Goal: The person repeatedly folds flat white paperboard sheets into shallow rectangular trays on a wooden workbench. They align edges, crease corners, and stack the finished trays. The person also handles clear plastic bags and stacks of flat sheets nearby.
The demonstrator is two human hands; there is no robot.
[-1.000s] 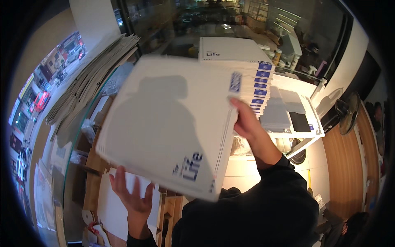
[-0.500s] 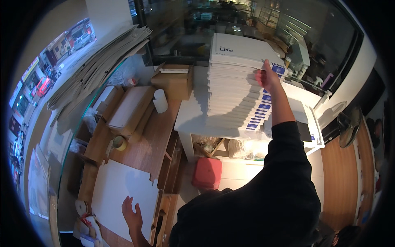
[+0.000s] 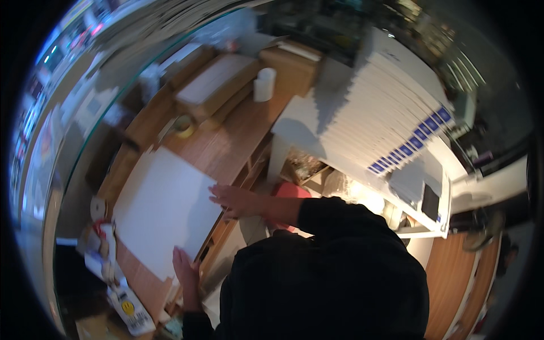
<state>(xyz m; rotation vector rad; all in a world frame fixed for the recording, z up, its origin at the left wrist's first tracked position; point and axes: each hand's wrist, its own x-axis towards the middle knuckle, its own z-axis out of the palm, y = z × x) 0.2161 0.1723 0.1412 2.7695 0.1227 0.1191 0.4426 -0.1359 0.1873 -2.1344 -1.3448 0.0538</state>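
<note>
A flat white cardboard sheet (image 3: 167,209) with small notches along its edges lies on the wooden counter (image 3: 232,136). My right hand (image 3: 235,201) reaches across to the sheet's right edge, fingers stretched out over it. Close to the sheet's lower right corner is my left hand (image 3: 186,272), its fingers extended upward. Both hands look open, and whether they press on the sheet is blurred. To the right, a tall stack of folded white boxes (image 3: 391,102) with blue labels stands on a white table (image 3: 300,122).
Beyond the sheet sit a tape roll (image 3: 183,126), a long brown carton (image 3: 218,82), a white cylinder (image 3: 264,85) and another carton (image 3: 292,65). A white printed bag (image 3: 130,309) lies at the counter's near left. A red stool (image 3: 290,195) stands below, partly behind my right arm.
My right hand has come away from the top of the box stack and over to the white sheet's edge. The view has turned left. My left hand is now by the sheet's near corner.
</note>
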